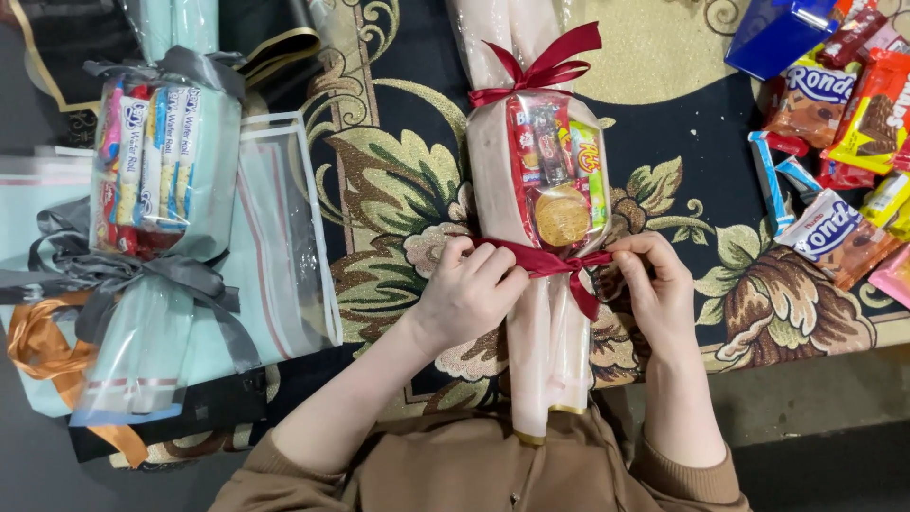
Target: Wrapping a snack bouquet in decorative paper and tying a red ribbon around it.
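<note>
Both hands, left [466, 296] and right [654, 284], pinch a red ribbon [550, 261] shut-fingered over the floral rug [398, 180].

The pink parcel [545, 190] is running off the top edge at 12 o'clock, and its lower end is slipping under the brown sleeves. The left hand [466, 292] is covering part of the lower red ribbon [550, 263], hiding its knot. At 2 o'clock, the snack pile [844, 142] is getting cut by the right edge. At 9 o'clock, the mint bag [166, 171] is hiding its lower packets behind grey ribbon [114, 275].
</note>
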